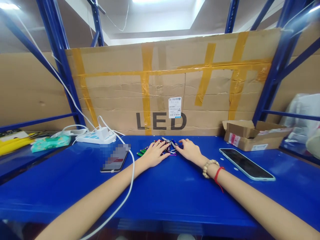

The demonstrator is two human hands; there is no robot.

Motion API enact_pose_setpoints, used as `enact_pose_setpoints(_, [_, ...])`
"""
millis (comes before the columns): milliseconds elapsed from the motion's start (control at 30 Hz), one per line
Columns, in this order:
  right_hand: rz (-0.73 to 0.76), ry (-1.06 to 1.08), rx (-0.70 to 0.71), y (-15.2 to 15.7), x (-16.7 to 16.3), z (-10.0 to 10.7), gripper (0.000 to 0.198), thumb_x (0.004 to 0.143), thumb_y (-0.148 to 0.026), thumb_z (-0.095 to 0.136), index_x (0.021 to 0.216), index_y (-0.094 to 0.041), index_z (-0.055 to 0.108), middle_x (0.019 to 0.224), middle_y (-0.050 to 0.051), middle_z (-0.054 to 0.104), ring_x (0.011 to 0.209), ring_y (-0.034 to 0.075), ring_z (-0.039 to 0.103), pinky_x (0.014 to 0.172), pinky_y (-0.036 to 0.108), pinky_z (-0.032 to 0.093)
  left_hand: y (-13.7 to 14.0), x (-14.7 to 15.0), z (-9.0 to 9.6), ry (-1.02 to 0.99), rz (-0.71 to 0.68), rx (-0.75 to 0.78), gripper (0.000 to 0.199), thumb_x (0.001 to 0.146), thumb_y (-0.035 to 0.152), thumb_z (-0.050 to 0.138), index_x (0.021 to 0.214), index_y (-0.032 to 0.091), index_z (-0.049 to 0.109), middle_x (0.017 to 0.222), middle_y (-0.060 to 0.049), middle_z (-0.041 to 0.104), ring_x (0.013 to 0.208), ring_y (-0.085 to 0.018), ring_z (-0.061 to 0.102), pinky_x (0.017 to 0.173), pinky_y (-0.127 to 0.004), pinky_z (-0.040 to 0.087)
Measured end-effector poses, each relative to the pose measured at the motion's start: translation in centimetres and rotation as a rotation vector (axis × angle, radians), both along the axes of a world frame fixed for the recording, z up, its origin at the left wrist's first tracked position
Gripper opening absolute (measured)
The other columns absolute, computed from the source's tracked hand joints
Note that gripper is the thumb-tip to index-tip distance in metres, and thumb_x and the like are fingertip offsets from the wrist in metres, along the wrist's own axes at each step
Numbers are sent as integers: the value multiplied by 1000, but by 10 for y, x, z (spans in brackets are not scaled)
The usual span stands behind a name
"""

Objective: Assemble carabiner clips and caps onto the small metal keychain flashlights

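Both my hands rest at a small pile of slender, shiny, multicoloured things (172, 151) at the back middle of the blue table. Several green pen-like ones (141, 152) stick out on the left, and silver metal parts show in the middle; their exact kind is too small to tell. My left hand (156, 154) lies palm down over the pile with its fingers spread, covering part of it. At the pile's right edge, my right hand (190, 151) is palm down, fingers apart and bent, its fingertips touching or close to a dark blue slender piece (173, 142).
A phone (115, 161) with a white cable (130, 186) crossing my left forearm lies left, near a white power strip (87, 137). Another phone (246, 164) lies right, before an open cardboard box (252, 136). A big cardboard panel (120, 96) stands behind the blue table (170, 196).
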State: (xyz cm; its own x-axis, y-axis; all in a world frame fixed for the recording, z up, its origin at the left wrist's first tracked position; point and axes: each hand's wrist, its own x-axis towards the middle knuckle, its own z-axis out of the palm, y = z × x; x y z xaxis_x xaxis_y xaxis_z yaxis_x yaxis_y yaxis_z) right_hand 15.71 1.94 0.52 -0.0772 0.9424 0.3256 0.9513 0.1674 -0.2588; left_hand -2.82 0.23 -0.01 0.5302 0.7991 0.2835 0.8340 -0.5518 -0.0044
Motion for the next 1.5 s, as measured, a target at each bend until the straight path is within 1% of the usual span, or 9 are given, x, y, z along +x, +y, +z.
enact_pose_setpoints(167, [13,-111,59,1,0,-4,45,87,-46,38,113,-14,56,112,14,57,109,27,50,83,37,42,-3,4,-4,-57,294,-12,70,85,61,25,141,20,24,147,-13,25,135,-36,16,106,-54,17])
enact_pose_setpoints(300, [212,-169,147,5,-3,-11,49,88,-45,38,128,-18,45,128,11,50,117,25,44,92,40,37,-2,4,-7,-78,393,-109,71,84,63,19,140,20,28,146,-14,27,132,-37,23,103,-54,21])
enact_pose_setpoints(400, [317,-188,117,8,-4,-15,52,89,-46,34,134,-20,39,137,9,43,126,24,36,100,41,29,0,2,-8,-47,365,-123,67,85,61,19,138,21,32,145,-14,28,131,-37,27,102,-52,23])
enact_pose_setpoints(567, [345,-153,41,10,-4,-18,59,88,-53,30,136,-19,38,142,9,37,131,26,29,104,44,23,0,-3,-6,-2,273,-103,64,87,58,21,138,22,32,143,-15,33,128,-36,31,100,-50,25])
enact_pose_setpoints(767, [418,-109,38,9,-3,-16,54,88,-50,33,132,-20,44,137,10,44,128,24,35,102,45,24,1,-9,-5,-3,89,-70,62,87,56,21,136,21,35,138,-14,39,122,-33,39,96,-50,30])
enact_pose_setpoints(1200, [560,-110,193,2,-6,-10,38,87,-37,42,117,-19,56,120,9,59,113,20,48,95,38,31,3,-9,-7,-24,93,-63,61,87,57,20,134,21,37,135,-13,42,120,-32,41,96,-50,31])
enact_pose_setpoints(1300, [477,-139,232,0,-8,-6,36,91,-37,36,115,-19,57,114,8,61,106,19,51,90,36,34,2,-8,-8,-15,117,-50,62,87,56,20,135,21,36,137,-13,41,123,-32,38,97,-51,30])
enact_pose_setpoints(1400, [293,-201,266,-2,-9,-3,36,92,-37,32,107,-19,60,106,9,62,101,21,52,86,35,35,-3,-4,-6,-1,228,38,64,86,57,23,135,19,37,140,-15,37,128,-36,29,98,-54,26])
enact_pose_setpoints(1500, [115,-261,273,-3,-9,-1,38,91,-41,34,101,-16,61,102,13,61,101,25,52,77,34,40,-10,2,-1,13,337,150,70,83,61,27,134,13,38,138,-20,36,124,-39,32,95,-54,29])
